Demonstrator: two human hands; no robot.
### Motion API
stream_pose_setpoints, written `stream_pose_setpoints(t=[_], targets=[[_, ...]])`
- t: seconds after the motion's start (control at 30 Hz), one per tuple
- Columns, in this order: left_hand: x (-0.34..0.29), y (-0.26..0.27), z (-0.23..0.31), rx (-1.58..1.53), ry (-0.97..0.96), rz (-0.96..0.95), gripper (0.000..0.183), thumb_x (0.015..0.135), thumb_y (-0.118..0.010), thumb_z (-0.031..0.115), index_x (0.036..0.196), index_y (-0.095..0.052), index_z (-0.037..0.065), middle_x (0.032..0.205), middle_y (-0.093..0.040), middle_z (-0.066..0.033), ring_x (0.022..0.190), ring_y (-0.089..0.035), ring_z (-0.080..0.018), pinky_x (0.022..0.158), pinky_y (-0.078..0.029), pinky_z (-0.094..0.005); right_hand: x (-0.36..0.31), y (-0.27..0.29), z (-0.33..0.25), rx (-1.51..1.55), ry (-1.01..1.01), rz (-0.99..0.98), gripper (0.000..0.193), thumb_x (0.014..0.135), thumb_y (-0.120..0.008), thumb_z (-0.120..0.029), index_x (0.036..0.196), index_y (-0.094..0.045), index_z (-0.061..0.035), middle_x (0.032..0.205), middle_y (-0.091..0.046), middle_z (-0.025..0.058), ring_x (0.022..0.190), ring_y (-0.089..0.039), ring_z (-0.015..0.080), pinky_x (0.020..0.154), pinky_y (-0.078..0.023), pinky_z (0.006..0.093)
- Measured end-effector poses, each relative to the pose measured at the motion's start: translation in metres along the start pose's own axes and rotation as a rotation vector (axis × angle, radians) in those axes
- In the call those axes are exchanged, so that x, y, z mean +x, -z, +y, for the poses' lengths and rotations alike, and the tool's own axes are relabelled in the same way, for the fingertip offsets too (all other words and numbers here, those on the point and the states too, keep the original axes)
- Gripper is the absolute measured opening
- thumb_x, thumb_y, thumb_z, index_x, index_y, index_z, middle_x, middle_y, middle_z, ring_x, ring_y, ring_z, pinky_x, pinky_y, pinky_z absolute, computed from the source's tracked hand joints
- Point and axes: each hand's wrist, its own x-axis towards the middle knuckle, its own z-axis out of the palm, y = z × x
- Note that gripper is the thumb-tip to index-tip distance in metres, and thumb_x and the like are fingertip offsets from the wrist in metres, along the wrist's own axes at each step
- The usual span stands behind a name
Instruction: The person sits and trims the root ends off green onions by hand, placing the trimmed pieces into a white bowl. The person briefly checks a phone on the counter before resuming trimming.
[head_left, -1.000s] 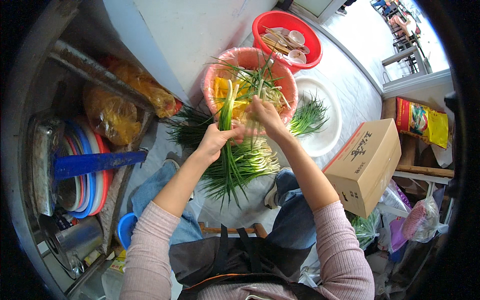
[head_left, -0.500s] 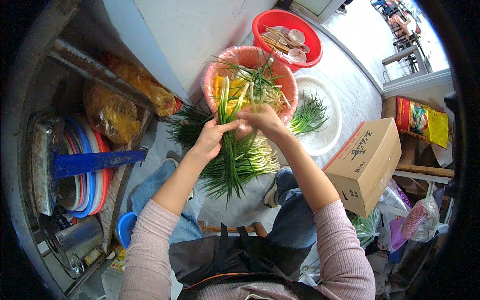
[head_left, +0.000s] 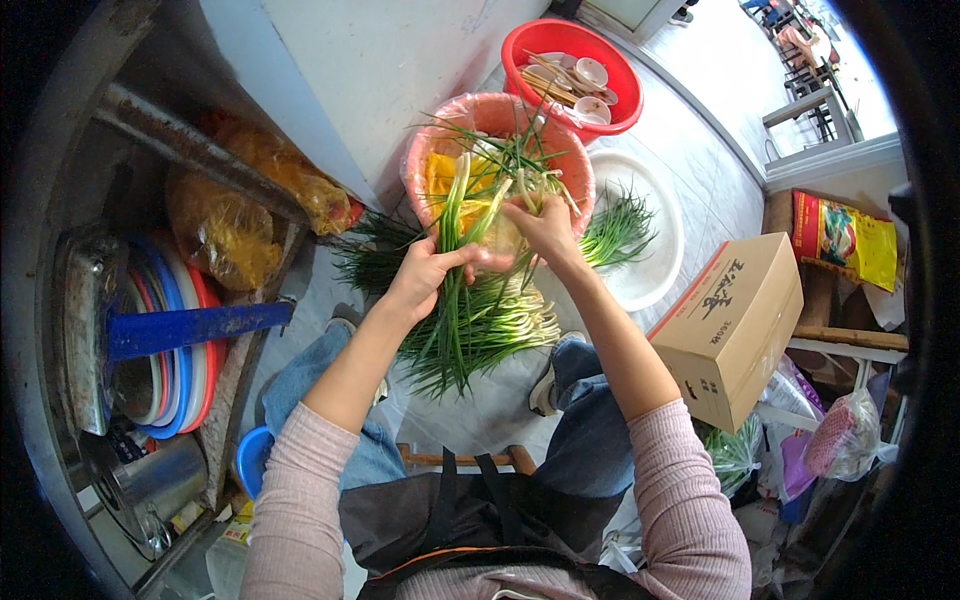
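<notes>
My left hand (head_left: pixel 420 278) is closed around a small bunch of scallions (head_left: pixel 452 215), pale stems pointing up and away, green leaves hanging toward me. Pinched at the stem ends just right of it, my right hand (head_left: pixel 545 230) holds a few thin scallion strands; its fingertips are partly hidden. Both hands are over the near edge of a tub lined with a pink plastic bag (head_left: pixel 412 180), which has loose leaves and a yellow bag in it. Below the hands a pile of scallions (head_left: pixel 490 335) lies on the floor, white ends to the right. Darker greens (head_left: pixel 365 260) lie to the left.
A white round basin (head_left: pixel 660 265) with a green bunch (head_left: pixel 620 230) stands right of the tub. Behind is a red basin (head_left: pixel 632 95) with bowls and chopsticks. A cardboard box (head_left: pixel 735 335) sits at right, a metal shelf with stacked round trays (head_left: pixel 185 340) at left.
My right hand has moved slightly right and away from my left hand, with strands in its fingers. The left hand stays nearly in place, still around the bunch.
</notes>
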Motion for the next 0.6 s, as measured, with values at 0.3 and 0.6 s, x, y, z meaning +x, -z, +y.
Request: stream_pose_setpoints(t=[0.3,0.6], targets=[[-0.009,0.005,0.011,-0.039,0.077,0.035,0.017,0.08,-0.061,0.008,0.094,-0.056,0.001,0.079,-0.058,-0.0054,0.062,-0.053,-0.0109,0.058,-0.047,-0.025,0.03,0.062,0.016,0.703,-0.263,0.232,0.014,0.079,-0.063,-0.014,0.085,-0.06,-0.0017,0.071,-0.055,0.0023,0.051,-0.044,0.0082,0.047,-0.037,0.0227],[-0.006,0.002,0.01,-0.122,0.039,0.038,0.015,0.08,-0.061,0.007,0.093,-0.057,0.002,0.081,-0.059,-0.0044,0.064,-0.054,-0.0115,0.059,-0.047,-0.0263,0.029,0.058,0.015,0.968,-0.408,0.093,0.041,0.082,-0.06,-0.019,0.117,-0.044,-0.0038,0.094,-0.063,0.0047,0.054,-0.04,0.0059,0.053,-0.036,0.0185]])
